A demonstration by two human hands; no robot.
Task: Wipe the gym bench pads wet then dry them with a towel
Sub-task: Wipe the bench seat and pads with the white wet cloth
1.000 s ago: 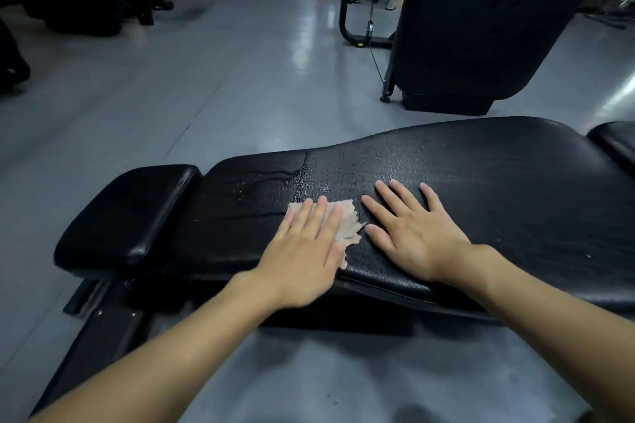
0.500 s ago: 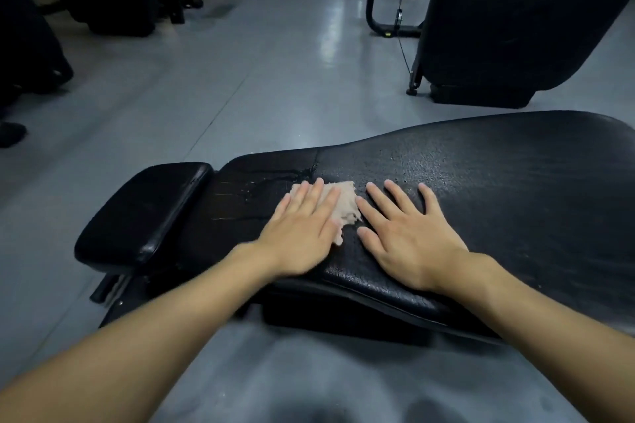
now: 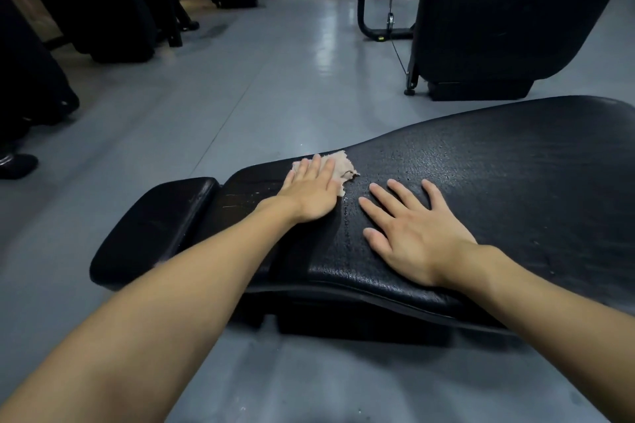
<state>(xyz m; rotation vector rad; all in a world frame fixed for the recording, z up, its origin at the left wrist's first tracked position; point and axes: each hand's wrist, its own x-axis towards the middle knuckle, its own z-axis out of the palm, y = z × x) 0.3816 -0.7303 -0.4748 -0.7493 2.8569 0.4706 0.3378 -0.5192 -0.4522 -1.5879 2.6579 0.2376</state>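
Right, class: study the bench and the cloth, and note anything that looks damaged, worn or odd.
The cloth under the left hand is ragged, its right edge torn and frayed. Beside that hand, the bench pad carries pale streaks; whether they are scratches or water, I cannot tell. Nothing else stands out.

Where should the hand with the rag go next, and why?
Probably pull it toward the near edge. The left hand presses the cloth flat at the far edge of the bench pad, so there is no pad left ahead, and the strip nearer the body looks glossy. The right hand rests flat beside it.
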